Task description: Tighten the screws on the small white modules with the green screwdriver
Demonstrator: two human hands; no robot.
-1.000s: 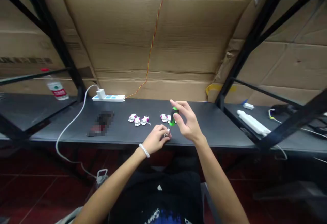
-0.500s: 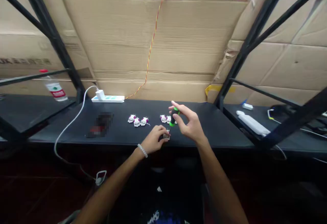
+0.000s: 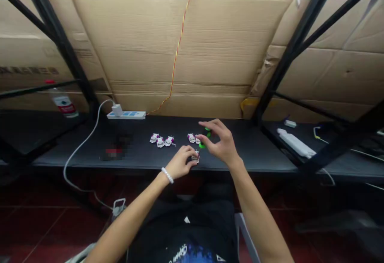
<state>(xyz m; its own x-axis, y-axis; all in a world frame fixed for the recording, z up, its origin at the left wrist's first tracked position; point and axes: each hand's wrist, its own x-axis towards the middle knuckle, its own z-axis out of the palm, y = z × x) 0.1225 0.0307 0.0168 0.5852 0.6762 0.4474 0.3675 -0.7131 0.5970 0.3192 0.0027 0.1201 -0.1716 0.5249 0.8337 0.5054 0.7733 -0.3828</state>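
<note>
Cardboard wall [image 3: 216,47] behind, full width, with black rack [image 3: 288,55] struts crossing in front of it. Black bench [image 3: 246,151] below, running left to right; I'm at its front edge. Red-yellow wire [image 3: 177,55] hangs down the cardboard to the bench's back edge. White cable [image 3: 78,145] loops off the front edge on the left and runs up to a white power strip [image 3: 127,114] at back left. Second strip [image 3: 295,144] lies off to the right, past a strut. Bottle [image 3: 64,104] with a red label stands far left. Dark blurred item [image 3: 115,149] sits left of centre, can't tell what it is.

My left hand [image 3: 180,162], bead bracelet [image 3: 167,175] on the wrist, rests at the front edge near centre. Thumb and fingers are pinched together on a small white part [image 3: 195,157], pinning it to the bench. My right hand [image 3: 223,145] is just right of it and a bit higher, fingers curled around a green-black screwdriver [image 3: 205,137], thumb and fingertips clamped on the handle. Tool is motion-blurred, lower end toward the part; can't tell if the tip touches it.

Behind the hands: trio [image 3: 162,140] of white-magenta parts in a row, left of the screwdriver. A pair [image 3: 193,138] lies just beside the screwdriver, partly hidden by my right fingers. Both groups lie apart from the held part.
</note>
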